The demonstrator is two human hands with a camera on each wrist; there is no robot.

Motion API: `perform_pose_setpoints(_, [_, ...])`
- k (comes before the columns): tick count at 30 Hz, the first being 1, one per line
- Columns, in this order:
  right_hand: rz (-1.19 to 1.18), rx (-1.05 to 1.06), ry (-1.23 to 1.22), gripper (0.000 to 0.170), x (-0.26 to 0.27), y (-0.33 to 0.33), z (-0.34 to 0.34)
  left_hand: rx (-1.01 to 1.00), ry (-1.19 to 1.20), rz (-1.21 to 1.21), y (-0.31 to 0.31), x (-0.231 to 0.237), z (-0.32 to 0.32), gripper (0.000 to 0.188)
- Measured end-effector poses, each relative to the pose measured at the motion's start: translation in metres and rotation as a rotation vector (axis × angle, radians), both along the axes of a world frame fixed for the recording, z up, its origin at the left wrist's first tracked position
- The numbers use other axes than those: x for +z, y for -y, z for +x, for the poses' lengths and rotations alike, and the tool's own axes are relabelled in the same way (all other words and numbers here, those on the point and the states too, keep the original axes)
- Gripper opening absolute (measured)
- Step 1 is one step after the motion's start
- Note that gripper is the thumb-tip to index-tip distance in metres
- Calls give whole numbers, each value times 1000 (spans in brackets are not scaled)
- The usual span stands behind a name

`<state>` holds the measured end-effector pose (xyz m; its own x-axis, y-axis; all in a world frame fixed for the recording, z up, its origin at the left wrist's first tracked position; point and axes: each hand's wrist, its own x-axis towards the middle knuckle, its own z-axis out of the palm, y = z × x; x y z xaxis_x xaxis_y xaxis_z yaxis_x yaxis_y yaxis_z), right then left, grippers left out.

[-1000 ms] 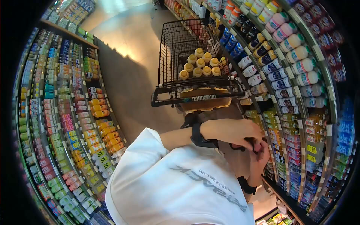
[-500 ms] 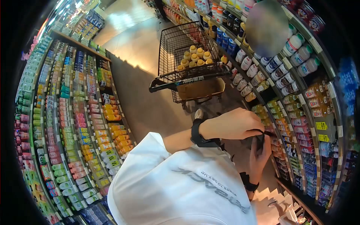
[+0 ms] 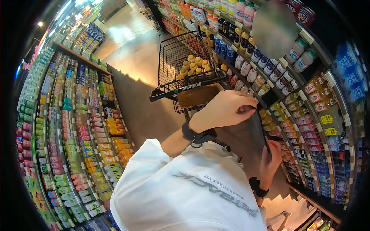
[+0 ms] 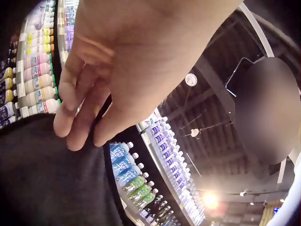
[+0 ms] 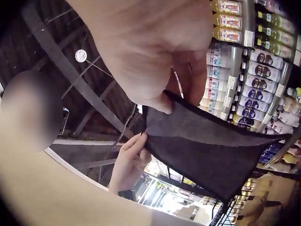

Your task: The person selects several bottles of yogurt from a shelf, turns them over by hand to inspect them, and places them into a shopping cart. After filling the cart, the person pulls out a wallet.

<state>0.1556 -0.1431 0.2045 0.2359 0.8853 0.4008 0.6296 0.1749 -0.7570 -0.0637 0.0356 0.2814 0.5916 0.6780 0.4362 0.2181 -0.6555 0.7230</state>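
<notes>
Between the two hands a black cloth point(image 5: 202, 146) is stretched out flat, with a crease across it in the right wrist view; the head view shows it nearly edge-on. The left hand point(image 3: 227, 109), wearing a black wrist strap, pinches one end, fingertips and thumb together. In the left wrist view this hand point(image 4: 136, 56) is large, above the dark cloth point(image 4: 51, 169). Lower right in the head view, the right hand point(image 3: 270, 157) pinches the other end. The right wrist view shows the right hand point(image 5: 155, 52) gripping the cloth's edge, with the left hand point(image 5: 129, 162) beyond at a corner.
A black wire shopping cart point(image 3: 181, 54) stands ahead in the aisle, holding several yellow-capped bottles point(image 3: 194, 63) and with a brown carton point(image 3: 200, 96) underneath. Drink shelves line both sides, the right shelf point(image 3: 308, 127) close beside the right hand. A person's legs point(image 3: 283, 219) show at the lower right.
The hands have moved apart, the left one up and away from the right. The cloth, earlier bunched between them, is now drawn out. The head view has shifted slightly.
</notes>
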Motion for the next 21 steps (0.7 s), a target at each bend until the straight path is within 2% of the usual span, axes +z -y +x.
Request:
perform_pose_setpoints(4, [43,-18,-86,34,19,-3,-1,-90,-43,-81,2,17,5,19])
perform_pose_setpoints(6, [80,-21,-187,37,17,-4,0,-55,10,-60,-1,8,12,21])
perform_pose_setpoints(10, [96,68,-112,39,23,-13,2,19,50,-9,-1,0,17,31])
perform_pose_setpoints(14, [81,150,-101,40,36,-17,1,42,102,-194,6,4,19,46])
perform_pose_setpoints(17, [48,174,-204,41,42,-24,-5,-58,19,-385,19,22,21,58])
perform_pose_setpoints(18, [34,172,-253,41,44,-27,-7,-92,-19,-370,23,19,20,59])
perform_pose_setpoints(21, [168,136,-150,38,44,-41,-4,-260,-89,-353,34,25,27,61])
